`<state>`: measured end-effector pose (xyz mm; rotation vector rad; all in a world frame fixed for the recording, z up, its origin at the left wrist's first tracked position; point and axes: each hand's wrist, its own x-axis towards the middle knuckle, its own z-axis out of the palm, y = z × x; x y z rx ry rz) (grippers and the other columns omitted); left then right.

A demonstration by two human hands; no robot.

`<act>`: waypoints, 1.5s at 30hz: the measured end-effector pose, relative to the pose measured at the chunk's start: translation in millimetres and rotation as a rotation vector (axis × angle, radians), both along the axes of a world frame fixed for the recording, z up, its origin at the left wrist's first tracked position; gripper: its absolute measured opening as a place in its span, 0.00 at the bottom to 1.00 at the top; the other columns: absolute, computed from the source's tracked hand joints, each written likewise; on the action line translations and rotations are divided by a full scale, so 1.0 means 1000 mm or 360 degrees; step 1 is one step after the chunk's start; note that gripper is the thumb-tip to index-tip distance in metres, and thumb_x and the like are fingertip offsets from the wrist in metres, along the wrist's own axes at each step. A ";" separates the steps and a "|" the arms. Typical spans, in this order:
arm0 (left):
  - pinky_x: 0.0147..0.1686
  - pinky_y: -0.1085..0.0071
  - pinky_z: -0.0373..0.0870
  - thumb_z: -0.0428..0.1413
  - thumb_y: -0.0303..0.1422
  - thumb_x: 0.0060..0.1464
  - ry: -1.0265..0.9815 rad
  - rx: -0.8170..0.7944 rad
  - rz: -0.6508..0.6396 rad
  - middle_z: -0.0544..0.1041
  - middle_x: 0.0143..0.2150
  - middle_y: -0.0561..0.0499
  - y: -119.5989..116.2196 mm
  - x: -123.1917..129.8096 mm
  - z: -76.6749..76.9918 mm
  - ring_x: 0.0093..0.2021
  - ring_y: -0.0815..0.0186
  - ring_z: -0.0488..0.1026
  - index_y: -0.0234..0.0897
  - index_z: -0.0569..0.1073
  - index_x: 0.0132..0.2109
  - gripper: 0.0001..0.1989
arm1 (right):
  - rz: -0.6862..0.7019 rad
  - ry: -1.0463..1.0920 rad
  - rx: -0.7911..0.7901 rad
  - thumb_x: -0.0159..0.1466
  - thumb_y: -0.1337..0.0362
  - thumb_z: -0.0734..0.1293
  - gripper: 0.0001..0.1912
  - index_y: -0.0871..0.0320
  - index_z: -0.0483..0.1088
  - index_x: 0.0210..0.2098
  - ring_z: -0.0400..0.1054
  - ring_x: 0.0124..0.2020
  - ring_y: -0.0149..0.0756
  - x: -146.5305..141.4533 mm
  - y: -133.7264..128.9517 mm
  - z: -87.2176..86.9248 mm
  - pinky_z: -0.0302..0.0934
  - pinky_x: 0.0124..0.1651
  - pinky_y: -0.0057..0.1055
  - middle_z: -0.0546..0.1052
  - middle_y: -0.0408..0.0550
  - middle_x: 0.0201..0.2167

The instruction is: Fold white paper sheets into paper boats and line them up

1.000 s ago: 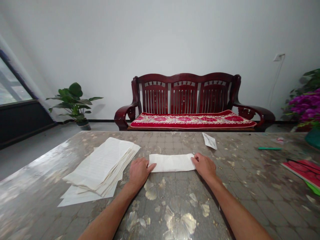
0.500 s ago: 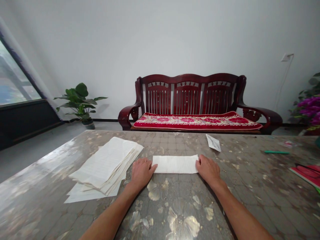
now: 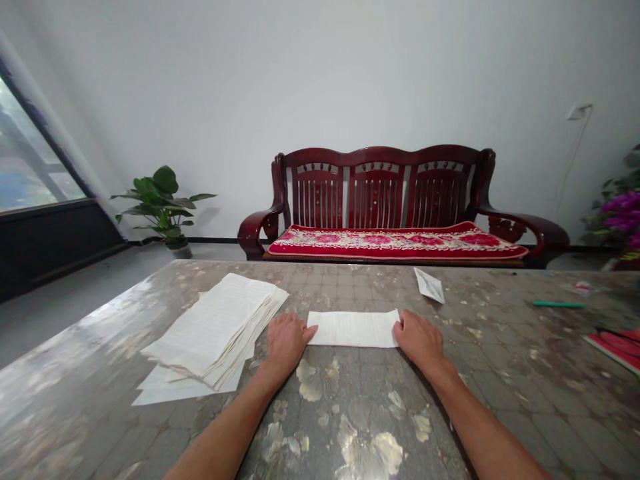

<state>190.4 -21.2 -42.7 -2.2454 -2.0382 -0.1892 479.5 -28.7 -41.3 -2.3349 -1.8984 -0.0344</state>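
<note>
A folded strip of lined white paper [image 3: 353, 329] lies lengthwise across the table in front of me. My left hand [image 3: 289, 339] grips its left end, the thumb on top at the edge. At the opposite end, my right hand [image 3: 419, 337] pinches the paper with its fingers curled in. Just left of my left hand is a loose stack of lined paper sheets [image 3: 215, 327], its edges uneven. Beyond my right hand sits a small folded paper piece [image 3: 429, 285].
The table [image 3: 370, 413] has a grey floral cover. To the right lie a green pen [image 3: 558, 304] and a red book [image 3: 617, 348] with dark-framed glasses on it. Behind the table stand a wooden bench [image 3: 377, 200] with a red cushion and a potted plant [image 3: 167, 207].
Both hands stay on the ends of the paper strip, which looks the same. The whole view has shifted very slightly.
</note>
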 end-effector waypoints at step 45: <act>0.51 0.60 0.65 0.48 0.34 0.64 0.0084 -0.0078 -0.0474 0.73 0.48 0.39 0.005 0.048 0.009 0.50 0.53 0.68 0.31 0.73 0.47 0.13 | 0.0376 -0.0208 0.0147 0.69 0.68 0.55 0.17 0.52 0.74 0.48 0.62 0.49 0.46 0.008 -0.002 -0.007 0.53 0.47 0.38 0.73 0.53 0.47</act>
